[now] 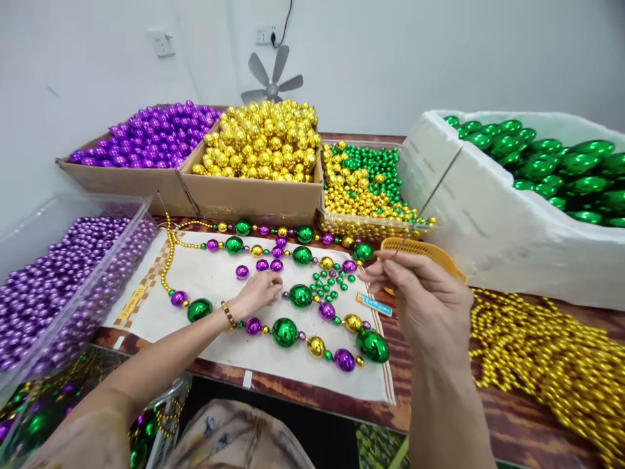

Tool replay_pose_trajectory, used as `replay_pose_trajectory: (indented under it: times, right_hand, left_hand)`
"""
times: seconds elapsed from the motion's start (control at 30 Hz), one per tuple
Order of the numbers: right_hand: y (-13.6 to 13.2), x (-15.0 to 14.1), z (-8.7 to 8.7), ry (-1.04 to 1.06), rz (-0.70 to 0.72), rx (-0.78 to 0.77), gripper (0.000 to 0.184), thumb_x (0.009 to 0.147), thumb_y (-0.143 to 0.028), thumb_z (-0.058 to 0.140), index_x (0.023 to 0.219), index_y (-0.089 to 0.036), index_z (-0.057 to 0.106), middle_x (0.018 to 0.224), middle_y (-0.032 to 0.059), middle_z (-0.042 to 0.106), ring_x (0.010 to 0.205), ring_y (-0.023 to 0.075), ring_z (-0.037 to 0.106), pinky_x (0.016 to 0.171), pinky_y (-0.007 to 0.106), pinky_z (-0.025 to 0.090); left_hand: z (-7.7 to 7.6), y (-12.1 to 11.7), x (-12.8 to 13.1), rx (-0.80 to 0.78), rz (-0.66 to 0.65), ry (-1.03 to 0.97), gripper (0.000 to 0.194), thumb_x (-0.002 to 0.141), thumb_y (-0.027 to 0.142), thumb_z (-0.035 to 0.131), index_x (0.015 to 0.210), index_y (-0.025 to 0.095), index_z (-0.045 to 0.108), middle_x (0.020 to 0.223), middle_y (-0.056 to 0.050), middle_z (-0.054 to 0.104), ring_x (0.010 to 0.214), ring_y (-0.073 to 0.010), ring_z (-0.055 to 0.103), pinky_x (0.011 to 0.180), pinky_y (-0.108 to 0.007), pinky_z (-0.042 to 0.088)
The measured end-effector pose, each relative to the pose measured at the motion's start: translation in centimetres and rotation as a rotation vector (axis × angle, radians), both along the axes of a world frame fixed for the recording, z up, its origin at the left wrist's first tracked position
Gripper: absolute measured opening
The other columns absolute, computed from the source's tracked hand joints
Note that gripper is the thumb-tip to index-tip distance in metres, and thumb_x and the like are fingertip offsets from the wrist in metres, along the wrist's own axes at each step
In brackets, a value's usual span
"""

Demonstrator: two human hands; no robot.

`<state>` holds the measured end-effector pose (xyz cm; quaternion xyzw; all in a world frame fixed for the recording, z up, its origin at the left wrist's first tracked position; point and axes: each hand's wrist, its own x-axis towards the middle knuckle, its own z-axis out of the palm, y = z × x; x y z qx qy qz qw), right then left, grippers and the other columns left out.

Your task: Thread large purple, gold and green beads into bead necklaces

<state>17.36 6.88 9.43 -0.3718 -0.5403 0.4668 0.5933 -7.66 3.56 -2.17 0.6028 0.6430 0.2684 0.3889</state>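
Observation:
My right hand (422,286) is raised over the right side of the cloth, its thumb and fingers pinched on a long thin metal needle (434,189) that points up and to the right. Low over the white cloth (215,286), my left hand (261,290) has its fingertips drawn together beside loose purple beads (262,265); what is between them, if anything, is hidden. A bead necklace (284,332) of green, purple and gold beads lies looped around that hand. Loose small green beads (332,281) are scattered between my hands.
Boxes of purple beads (151,133) and gold beads (268,137) stand at the back, beside a tub of mixed beads (361,182). A foam box (454,215) with green beads, a yellow basket (446,260) and gold bead strands (547,365) are right. A clear bin (127,205) stands left.

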Motion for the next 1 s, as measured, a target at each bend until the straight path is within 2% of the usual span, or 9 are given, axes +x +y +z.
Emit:
replay_pose_trajectory:
  times: [0.13, 0.2, 0.3, 0.4, 0.53, 0.67, 0.8, 0.9, 1.0]
  right_hand:
    - [0.3, -0.1, -1.1, 0.010, 0.087, -0.030, 0.010, 0.082, -0.027, 0.076, 0.091, -0.022, 0.080, 0.070, 0.0035, 0.074, 0.058, 0.0165, 0.071, 0.048, 0.025, 0.058]
    - [0.4, -0.3, -2.1, 0.033, 0.116, -0.052, 0.011, 0.082, -0.027, 0.076, 0.092, -0.023, 0.080, 0.071, 0.0039, 0.074, 0.058, 0.0168, 0.071, 0.047, 0.025, 0.058]
    - [0.1, -0.8, -3.5, 0.060, 0.148, -0.104, 0.014, 0.084, -0.030, 0.076, 0.096, -0.023, 0.080, 0.073, 0.0045, 0.074, 0.059, 0.0171, 0.070, 0.048, 0.025, 0.058]
    - [-0.6, -1.2, -4.6, 0.076, 0.175, -0.178, 0.017, 0.084, -0.032, 0.076, 0.099, -0.023, 0.080, 0.073, 0.0045, 0.074, 0.057, 0.0163, 0.069, 0.048, 0.026, 0.058]
    - [-1.5, -1.3, -5.4, 0.076, 0.173, -0.225, 0.019, 0.084, -0.035, 0.076, 0.098, -0.022, 0.079, 0.071, 0.0045, 0.072, 0.056, 0.0165, 0.068, 0.047, 0.026, 0.057]
    - [-2.1, -1.4, -6.1, 0.064, 0.177, -0.240, 0.020, 0.084, -0.036, 0.075, 0.096, -0.021, 0.079, 0.069, 0.0047, 0.072, 0.057, 0.0183, 0.069, 0.048, 0.027, 0.057]
    - [-2.4, -1.5, -6.6, 0.082, 0.164, -0.250, 0.017, 0.084, -0.032, 0.075, 0.095, -0.021, 0.078, 0.069, 0.0036, 0.072, 0.057, 0.0172, 0.069, 0.048, 0.027, 0.056]
    - [-2.5, -1.6, -6.8, 0.074, 0.125, -0.245, 0.017, 0.084, -0.032, 0.074, 0.097, -0.021, 0.078, 0.069, 0.0036, 0.072, 0.057, 0.0179, 0.069, 0.048, 0.028, 0.056]
    - [-2.6, -1.8, -6.9, 0.039, 0.104, -0.227, 0.018, 0.085, -0.033, 0.073, 0.097, -0.020, 0.077, 0.069, 0.0034, 0.072, 0.058, 0.0179, 0.069, 0.048, 0.028, 0.056]
  left_hand:
    - [3.6, 2.3, -1.7, 0.262, 0.023, 0.188, 0.014, 0.091, 0.025, 0.055, 0.090, 0.022, 0.069, 0.094, -0.006, 0.072, 0.079, -0.0198, 0.066, 0.075, -0.031, 0.052]
    - [6.5, 5.3, -3.0, 0.454, 0.077, 0.266, 0.018, 0.094, 0.027, 0.052, 0.094, 0.022, 0.069, 0.099, -0.008, 0.072, 0.090, -0.0222, 0.064, 0.087, -0.036, 0.050]
    - [11.1, 11.5, -5.2, 0.702, 0.166, 0.362, 0.019, 0.095, 0.025, 0.051, 0.102, 0.021, 0.068, 0.111, -0.012, 0.068, 0.110, -0.0271, 0.056, 0.104, -0.044, 0.041]
    - [14.2, 17.7, -7.1, 0.724, 0.284, 0.493, 0.022, 0.090, 0.017, 0.058, 0.111, 0.015, 0.064, 0.121, -0.018, 0.061, 0.120, -0.0329, 0.049, 0.110, -0.051, 0.033]
    - [14.9, 22.4, -7.7, 0.614, 0.359, 0.671, 0.032, 0.083, 0.014, 0.068, 0.114, 0.010, 0.062, 0.118, -0.020, 0.060, 0.121, -0.0376, 0.049, 0.107, -0.057, 0.034]
    - [14.2, 23.5, -7.8, 0.541, 0.370, 0.725, 0.033, 0.081, 0.013, 0.070, 0.113, 0.008, 0.063, 0.115, -0.021, 0.061, 0.118, -0.0395, 0.051, 0.104, -0.059, 0.036]
    - [14.1, 22.9, -8.5, 0.667, 0.341, 0.494, 0.040, 0.086, 0.023, 0.069, 0.124, 0.014, 0.059, 0.122, -0.018, 0.056, 0.116, -0.0343, 0.053, 0.105, -0.052, 0.037]
    - [14.1, 20.5, -7.8, 0.749, 0.296, 0.193, 0.041, 0.091, 0.036, 0.066, 0.130, 0.024, 0.057, 0.122, -0.013, 0.055, 0.111, -0.0278, 0.057, 0.101, -0.045, 0.044]
    - [13.4, 16.1, -5.2, 0.645, 0.248, -0.144, 0.033, 0.096, 0.038, 0.060, 0.126, 0.026, 0.056, 0.116, -0.009, 0.057, 0.100, -0.0201, 0.064, 0.092, -0.039, 0.051]
